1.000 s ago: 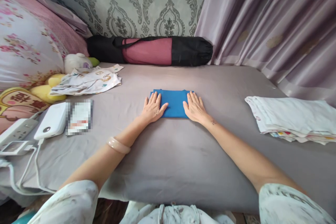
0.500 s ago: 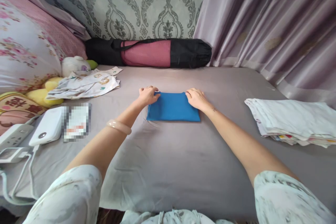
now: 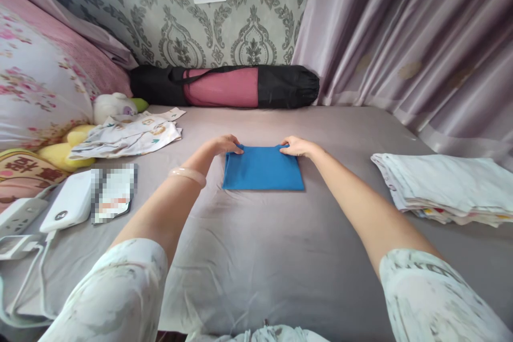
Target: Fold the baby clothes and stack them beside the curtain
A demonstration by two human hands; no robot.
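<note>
A blue folded cloth [image 3: 263,170] lies flat as a neat rectangle on the grey bed sheet [image 3: 276,256]. At its far left corner, my left hand [image 3: 229,144] pinches the edge, thumb on top and fingers behind. My right hand [image 3: 295,146] grips the far right corner in the same way. The fingertips behind the far edge are partly hidden. Whether the piece is a garment or a plain cloth I cannot tell.
A stack of white folded cloths [image 3: 444,181] lies at the right. To the left are a patterned garment [image 3: 132,136], a white power bank [image 3: 68,203], a power strip [image 3: 20,216] and cables. A black and pink rolled bag [image 3: 224,87] lies along the wall.
My fingers have closed around the far corners of the blue cloth, with the fingers now tucked behind the edge. The cloth stays in place; the camera view tilts slightly upward.
</note>
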